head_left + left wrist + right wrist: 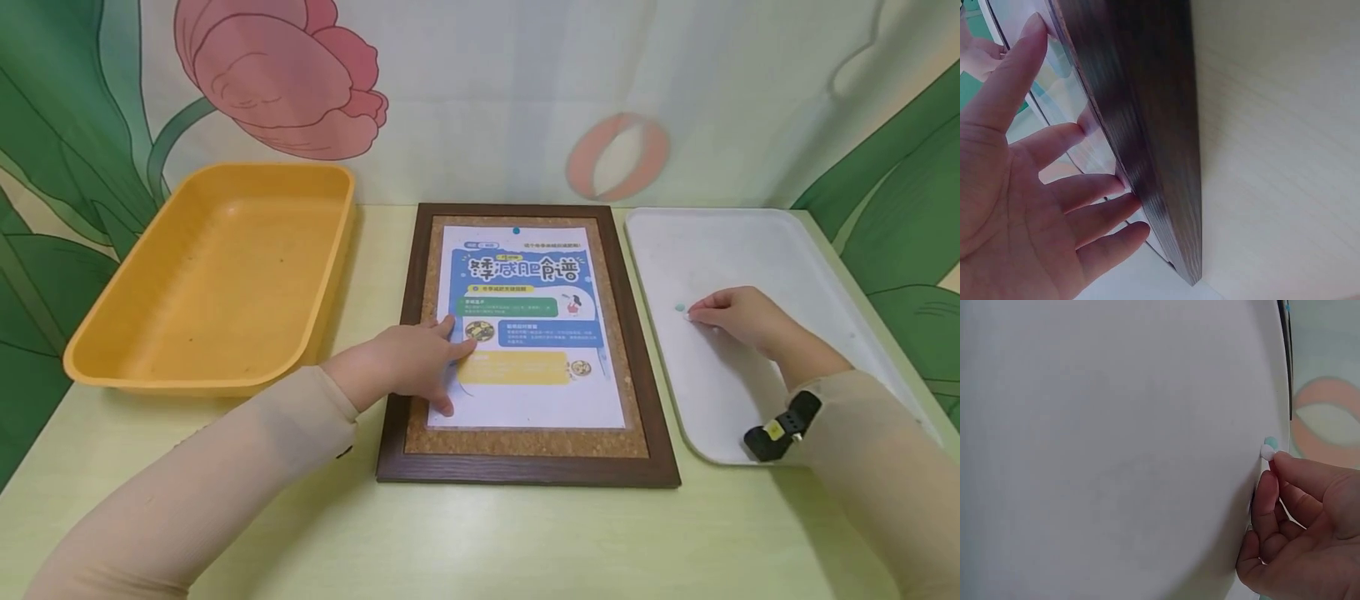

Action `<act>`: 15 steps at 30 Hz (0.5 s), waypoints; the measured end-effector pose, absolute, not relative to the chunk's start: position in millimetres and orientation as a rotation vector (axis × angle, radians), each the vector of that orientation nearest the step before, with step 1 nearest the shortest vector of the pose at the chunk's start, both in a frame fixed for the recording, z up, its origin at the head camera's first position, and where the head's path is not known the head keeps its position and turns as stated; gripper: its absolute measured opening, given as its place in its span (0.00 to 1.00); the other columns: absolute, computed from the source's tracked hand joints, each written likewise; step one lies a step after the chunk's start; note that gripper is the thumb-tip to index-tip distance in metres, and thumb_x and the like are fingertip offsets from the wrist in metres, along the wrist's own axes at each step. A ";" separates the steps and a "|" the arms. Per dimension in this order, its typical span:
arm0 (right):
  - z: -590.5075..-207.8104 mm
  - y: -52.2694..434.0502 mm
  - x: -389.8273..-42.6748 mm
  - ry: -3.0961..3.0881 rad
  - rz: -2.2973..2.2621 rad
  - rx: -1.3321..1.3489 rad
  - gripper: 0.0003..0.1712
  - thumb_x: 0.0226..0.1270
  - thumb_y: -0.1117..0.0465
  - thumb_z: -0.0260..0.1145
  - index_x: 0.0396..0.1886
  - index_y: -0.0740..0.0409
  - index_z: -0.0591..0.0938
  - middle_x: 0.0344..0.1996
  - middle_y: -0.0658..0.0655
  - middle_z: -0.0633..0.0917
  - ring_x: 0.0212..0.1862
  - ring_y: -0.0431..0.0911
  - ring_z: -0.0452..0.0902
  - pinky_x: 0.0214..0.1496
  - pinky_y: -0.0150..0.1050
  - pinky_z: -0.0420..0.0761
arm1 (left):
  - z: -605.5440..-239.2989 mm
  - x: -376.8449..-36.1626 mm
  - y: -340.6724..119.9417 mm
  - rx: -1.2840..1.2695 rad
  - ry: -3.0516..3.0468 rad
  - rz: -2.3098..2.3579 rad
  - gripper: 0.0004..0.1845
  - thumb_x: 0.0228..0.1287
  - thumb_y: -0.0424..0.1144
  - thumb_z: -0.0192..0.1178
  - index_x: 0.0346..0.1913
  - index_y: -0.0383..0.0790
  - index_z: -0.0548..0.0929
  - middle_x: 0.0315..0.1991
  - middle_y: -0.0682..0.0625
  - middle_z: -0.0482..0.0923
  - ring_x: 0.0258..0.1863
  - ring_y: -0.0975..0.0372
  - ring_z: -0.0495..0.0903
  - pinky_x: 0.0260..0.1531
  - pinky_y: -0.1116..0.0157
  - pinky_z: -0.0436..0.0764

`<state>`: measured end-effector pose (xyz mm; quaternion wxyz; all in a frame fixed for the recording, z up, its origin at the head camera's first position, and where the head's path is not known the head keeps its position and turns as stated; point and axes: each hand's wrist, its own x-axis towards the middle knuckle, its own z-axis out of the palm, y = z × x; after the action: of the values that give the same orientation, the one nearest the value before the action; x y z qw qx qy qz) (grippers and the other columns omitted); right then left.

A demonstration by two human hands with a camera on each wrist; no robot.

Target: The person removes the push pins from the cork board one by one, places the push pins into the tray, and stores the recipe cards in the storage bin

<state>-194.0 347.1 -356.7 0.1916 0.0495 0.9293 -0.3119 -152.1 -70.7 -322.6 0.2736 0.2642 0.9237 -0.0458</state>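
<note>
- Yellow bin [217, 283], well left of the cork board [525, 442]: it sits just beside the board's dark frame, so the left forearm has little room to swing on that side.
- Left hand [408, 362], on the board's left half: fingers spread flat, pressing the printed poster [525, 325] onto the cork. In the left wrist view the fingertips [1088, 128] rest on the sheet just inside the raised frame edge. If this hand lifts or slides, I judge the poster could pivot about the single blue pin [515, 230] at its top.
- White tray [720, 250], just right of the board: near its middle the right hand [738, 317] pinches a small white pin [1267, 452] between curled thumb and forefinger, with a teal pin [679, 307] touching or just beside it.
- Risk there: the pin is tiny and the tray smooth, so it could slip, roll, or prick a fingertip.
- Open room lies at the table's near edge, below the board.
</note>
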 end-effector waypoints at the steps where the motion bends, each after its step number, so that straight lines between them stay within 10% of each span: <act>1: -356.2 347.8 -194.0 2.611 -0.875 0.154 0.27 0.66 0.48 0.61 0.50 0.68 0.77 0.45 0.64 0.78 0.45 0.53 0.66 0.44 0.43 0.66 | -322.6 -151.9 -70.8 0.716 2.485 -0.126 0.51 0.46 0.60 0.68 0.72 0.54 0.56 0.72 0.37 0.43 0.70 0.46 0.48 0.60 0.50 0.63; 15: -329.4 323.4 -211.2 2.658 -1.098 0.092 0.34 0.69 0.42 0.52 0.58 0.68 0.71 0.56 0.70 0.72 0.56 0.59 0.66 0.61 0.57 0.61 | -314.7 -175.4 -65.9 0.833 2.541 -0.200 0.43 0.48 0.63 0.66 0.66 0.46 0.69 0.58 0.44 0.69 0.47 0.55 0.74 0.45 0.55 0.76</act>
<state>-211.2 323.4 -329.4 0.1320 0.0318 0.9157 -0.3782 -175.4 -65.9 -314.7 0.2282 0.3025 0.9226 -0.0725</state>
